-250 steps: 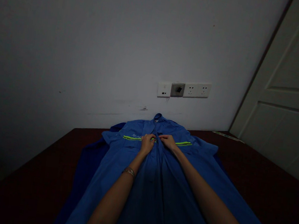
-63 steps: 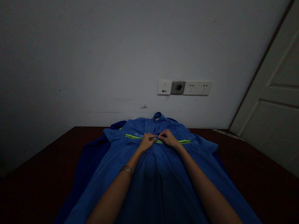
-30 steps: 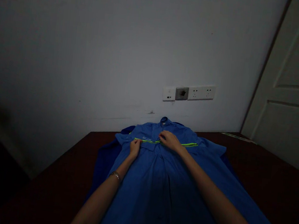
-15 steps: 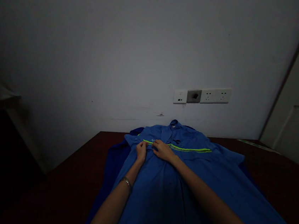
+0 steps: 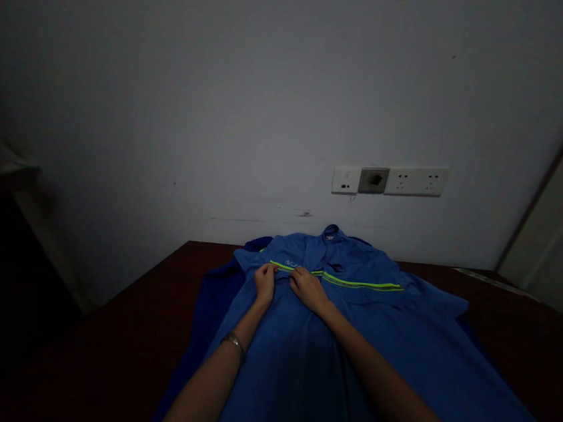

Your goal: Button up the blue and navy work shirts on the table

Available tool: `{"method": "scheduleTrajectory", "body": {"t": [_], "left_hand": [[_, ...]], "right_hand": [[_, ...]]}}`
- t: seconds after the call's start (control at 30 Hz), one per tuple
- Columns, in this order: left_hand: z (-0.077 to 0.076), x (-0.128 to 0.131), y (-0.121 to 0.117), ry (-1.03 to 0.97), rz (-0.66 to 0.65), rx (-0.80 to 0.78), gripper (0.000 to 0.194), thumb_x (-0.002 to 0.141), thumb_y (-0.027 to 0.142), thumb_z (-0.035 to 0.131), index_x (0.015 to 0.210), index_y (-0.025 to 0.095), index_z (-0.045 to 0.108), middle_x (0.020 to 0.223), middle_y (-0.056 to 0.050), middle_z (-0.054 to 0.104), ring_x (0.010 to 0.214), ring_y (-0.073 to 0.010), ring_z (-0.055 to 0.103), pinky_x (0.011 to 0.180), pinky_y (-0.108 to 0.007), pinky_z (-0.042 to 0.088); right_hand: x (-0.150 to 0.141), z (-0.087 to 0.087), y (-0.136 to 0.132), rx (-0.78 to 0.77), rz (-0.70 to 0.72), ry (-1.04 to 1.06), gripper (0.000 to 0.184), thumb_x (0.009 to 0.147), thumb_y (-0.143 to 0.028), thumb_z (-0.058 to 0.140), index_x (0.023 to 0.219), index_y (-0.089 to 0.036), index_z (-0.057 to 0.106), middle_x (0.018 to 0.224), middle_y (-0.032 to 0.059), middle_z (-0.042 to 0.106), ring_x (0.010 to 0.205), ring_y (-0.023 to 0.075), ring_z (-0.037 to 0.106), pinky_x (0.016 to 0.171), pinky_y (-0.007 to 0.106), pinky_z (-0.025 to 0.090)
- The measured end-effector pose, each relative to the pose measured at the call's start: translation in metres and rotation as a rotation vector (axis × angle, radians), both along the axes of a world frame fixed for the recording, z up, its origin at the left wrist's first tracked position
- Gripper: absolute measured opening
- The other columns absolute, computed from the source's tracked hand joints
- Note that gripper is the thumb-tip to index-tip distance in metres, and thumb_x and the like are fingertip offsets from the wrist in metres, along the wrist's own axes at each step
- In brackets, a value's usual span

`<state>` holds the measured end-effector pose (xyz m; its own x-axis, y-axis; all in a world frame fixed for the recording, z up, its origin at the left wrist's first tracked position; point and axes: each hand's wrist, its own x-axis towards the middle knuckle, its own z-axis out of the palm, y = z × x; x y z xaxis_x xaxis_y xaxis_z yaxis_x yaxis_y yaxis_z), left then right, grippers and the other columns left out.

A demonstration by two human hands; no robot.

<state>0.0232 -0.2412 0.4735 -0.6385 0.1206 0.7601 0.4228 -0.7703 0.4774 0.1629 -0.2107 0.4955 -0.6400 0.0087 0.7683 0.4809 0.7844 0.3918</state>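
Head view. The left hand sits at the stripe's left end, its fingers curled narrow on the cloth; the right hand lies just beside it over the stripe's left half, fingers loosely bent. Whether either pinches the fabric cannot be told. A bracelet rings the left wrist. The shirt is mid-blue, spread front up, its stripe of yellow-green lines crossing the chest. Pale lettering, partly hidden, begins "NJ" just above the stripe; beyond it the collar stands as a loop with a pale label inside. Nearer than the stripe, the body is softly creased and falls into shadow. Darker blue cloth shows beneath, left of the stripe. All lies on a dark-red table; beyond the stripe rises the wall with sockets.
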Motion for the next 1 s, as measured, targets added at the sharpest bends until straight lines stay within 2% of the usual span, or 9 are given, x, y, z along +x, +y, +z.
{"method": "scheduleTrajectory", "body": {"t": [0.13,0.3,0.37,0.5,0.67,0.77,0.9,1.0], "left_hand": [[-0.002,0.007,-0.011,0.006,0.1,0.091,0.025,0.074,0.024,0.04,0.065,0.013,0.061,0.061,-0.002,0.058,0.06,-0.0135,0.053,0.06,-0.023,0.042],[-0.004,0.014,-0.02,0.069,0.146,0.071,0.023,0.073,0.022,0.04,0.064,0.015,0.059,0.057,-0.001,0.057,0.057,-0.0123,0.053,0.055,-0.021,0.041],[-0.005,0.015,-0.02,0.072,0.105,0.072,0.022,0.073,0.022,0.041,0.063,0.015,0.059,0.05,0.001,0.052,0.049,-0.0107,0.049,0.048,-0.02,0.038],[-0.005,0.013,-0.017,0.049,-0.061,0.053,0.022,0.072,0.025,0.041,0.062,0.014,0.057,0.04,0.004,0.043,0.036,-0.0076,0.04,0.039,-0.018,0.032],[-0.003,0.011,-0.019,0.103,-0.183,0.016,0.025,0.072,0.026,0.039,0.061,0.013,0.057,0.045,0.002,0.049,0.039,-0.0084,0.046,0.042,-0.019,0.037],[-0.003,0.01,-0.021,0.275,-0.084,-0.065,0.022,0.071,0.022,0.043,0.061,0.012,0.061,0.054,-0.001,0.056,0.05,-0.0105,0.051,0.05,-0.021,0.041],[-0.004,0.011,-0.018,0.462,0.197,-0.177,0.014,0.066,0.016,0.051,0.06,0.014,0.064,0.062,-0.002,0.06,0.059,-0.012,0.052,0.061,-0.024,0.042],[-0.006,0.011,-0.013,0.518,0.278,-0.236,0.012,0.066,0.013,0.054,0.063,0.014,0.066,0.064,-0.003,0.061,0.061,-0.0127,0.053,0.063,-0.025,0.041]], "right_hand": [[0.003,0.002,0.012,-0.103,0.1,0.116,0.024,0.085,-0.022,0.042,0.094,-0.014,0.062,0.097,0.0102,0.061,0.093,0.0196,0.055,0.083,0.029,0.041],[0.002,0.007,0.022,-0.32,0.347,0.33,0.019,0.079,-0.022,0.048,0.085,-0.015,0.065,0.09,0.0073,0.065,0.085,0.0176,0.058,0.081,0.03,0.042],[0.001,0.009,0.024,-0.38,0.393,0.396,0.02,0.077,-0.024,0.048,0.082,-0.015,0.066,0.087,0.0071,0.067,0.082,0.0175,0.059,0.079,0.03,0.044],[0.0,0.013,0.028,-0.46,0.417,0.453,0.025,0.076,-0.027,0.046,0.079,-0.016,0.067,0.079,0.0056,0.068,0.074,0.0172,0.061,0.071,0.029,0.046],[0.0,0.016,0.031,-0.53,0.439,0.475,0.026,0.074,-0.03,0.047,0.077,-0.015,0.068,0.078,0.0056,0.069,0.073,0.0186,0.062,0.069,0.03,0.047],[0.0,0.016,0.032,-0.553,0.45,0.469,0.026,0.073,-0.03,0.048,0.076,-0.015,0.068,0.076,0.006,0.069,0.07,0.0185,0.062,0.068,0.03,0.047],[-0.002,0.015,0.035,-0.571,0.472,0.453,0.025,0.073,-0.03,0.048,0.077,-0.015,0.068,0.077,0.0062,0.069,0.072,0.0183,0.062,0.069,0.029,0.047],[-0.003,0.015,0.036,-0.577,0.485,0.439,0.024,0.073,-0.029,0.048,0.076,-0.015,0.067,0.078,0.0055,0.069,0.073,0.0182,0.062,0.07,0.03,0.047]]}}
